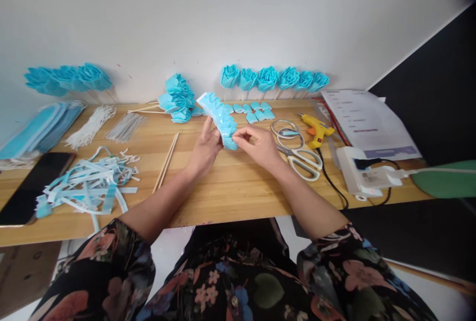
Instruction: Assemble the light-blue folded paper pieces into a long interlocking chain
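A long strip of folded light-blue petals (220, 114) is held over the middle of the wooden table (230, 187), slanting up and away from me. My left hand (204, 148) grips the strip from the left side with its fingers curled round it. My right hand (256, 143) pinches the strip's near end between thumb and fingers. Small folded blue pieces (253, 111) lie just behind the hands.
Finished blue paper roses on sticks (273, 79) lean on the wall, more at the left (69, 78). Scissors (303, 160), tape rings (286, 130), a yellow glue gun (316, 129), a white power strip (362, 175), papers (366, 120), wooden sticks (166, 161), blue scraps (89, 182), masks (40, 128) and a phone (31, 187) surround the hands.
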### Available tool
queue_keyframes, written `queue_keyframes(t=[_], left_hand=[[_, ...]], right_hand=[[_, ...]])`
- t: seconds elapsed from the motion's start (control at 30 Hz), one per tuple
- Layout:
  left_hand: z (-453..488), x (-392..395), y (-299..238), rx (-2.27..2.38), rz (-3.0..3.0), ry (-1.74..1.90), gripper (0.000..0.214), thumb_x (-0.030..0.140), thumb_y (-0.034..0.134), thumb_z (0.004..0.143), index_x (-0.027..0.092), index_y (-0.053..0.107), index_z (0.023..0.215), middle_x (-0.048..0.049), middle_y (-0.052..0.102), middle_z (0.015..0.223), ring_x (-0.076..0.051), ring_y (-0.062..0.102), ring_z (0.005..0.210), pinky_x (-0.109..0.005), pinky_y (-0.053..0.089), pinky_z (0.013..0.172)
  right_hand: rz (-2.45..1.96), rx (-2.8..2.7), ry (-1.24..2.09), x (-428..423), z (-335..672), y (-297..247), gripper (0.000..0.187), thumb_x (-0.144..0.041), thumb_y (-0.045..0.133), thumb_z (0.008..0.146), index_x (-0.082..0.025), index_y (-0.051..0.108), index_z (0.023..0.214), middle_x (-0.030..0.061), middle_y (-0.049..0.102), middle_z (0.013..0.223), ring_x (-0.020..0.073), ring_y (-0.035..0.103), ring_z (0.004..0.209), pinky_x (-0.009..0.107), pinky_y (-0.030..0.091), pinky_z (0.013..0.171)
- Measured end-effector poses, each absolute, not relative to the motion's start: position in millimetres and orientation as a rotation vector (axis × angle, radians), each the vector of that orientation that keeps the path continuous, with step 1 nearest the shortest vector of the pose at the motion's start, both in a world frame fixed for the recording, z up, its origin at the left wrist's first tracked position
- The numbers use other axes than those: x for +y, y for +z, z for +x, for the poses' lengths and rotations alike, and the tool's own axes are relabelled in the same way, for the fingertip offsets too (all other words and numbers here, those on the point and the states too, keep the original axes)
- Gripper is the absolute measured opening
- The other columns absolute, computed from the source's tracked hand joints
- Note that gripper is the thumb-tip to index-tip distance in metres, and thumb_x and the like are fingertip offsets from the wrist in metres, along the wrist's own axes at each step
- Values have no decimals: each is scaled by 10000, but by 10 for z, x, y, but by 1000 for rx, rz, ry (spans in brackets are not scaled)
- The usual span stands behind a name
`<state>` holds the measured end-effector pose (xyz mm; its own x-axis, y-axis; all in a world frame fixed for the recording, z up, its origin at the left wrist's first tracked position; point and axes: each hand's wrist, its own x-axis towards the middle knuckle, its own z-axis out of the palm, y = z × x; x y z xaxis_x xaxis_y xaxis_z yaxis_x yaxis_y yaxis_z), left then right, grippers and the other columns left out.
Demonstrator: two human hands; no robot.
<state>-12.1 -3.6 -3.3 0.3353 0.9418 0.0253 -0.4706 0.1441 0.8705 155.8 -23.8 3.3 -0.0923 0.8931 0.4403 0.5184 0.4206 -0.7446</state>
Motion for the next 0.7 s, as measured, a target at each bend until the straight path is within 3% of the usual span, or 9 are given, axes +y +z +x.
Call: queue_keyframes(t=[0.2, 0.5, 0.7], left_hand=[[-124, -39, -38, 609, 922, 1100, 786, 308, 714, 872, 322, 330, 1559, 7, 736, 961, -131, 641, 805, -266, 487, 779], [-151, -23, -67, 603, 860, 1059, 781, 278, 645, 859, 219, 318, 1567, -31, 754, 913, -204, 703, 989, -350, 509, 909], [-145, -33, -90, 613, 971, 1056, 953, 213, 770, 750, 239, 292, 1575, -45, 769, 1021, -199, 706, 983, -329, 509, 900]], right_hand=[[-1222, -1768, 472, -246, 1563, 41, 110, -270, 643, 874, -235, 708, 793, 10, 696, 774, 162, 586, 708, 304, 441, 717], [-1271, -1783, 426, -240, 1580, 73, 121, -260, 642, 871, -245, 710, 772, 0, 680, 739, 160, 581, 703, 304, 432, 717], [-1272, -1792, 411, -240, 1580, 83, 121, -254, 642, 872, -241, 708, 771, 0, 677, 728, 157, 577, 689, 306, 422, 704]])
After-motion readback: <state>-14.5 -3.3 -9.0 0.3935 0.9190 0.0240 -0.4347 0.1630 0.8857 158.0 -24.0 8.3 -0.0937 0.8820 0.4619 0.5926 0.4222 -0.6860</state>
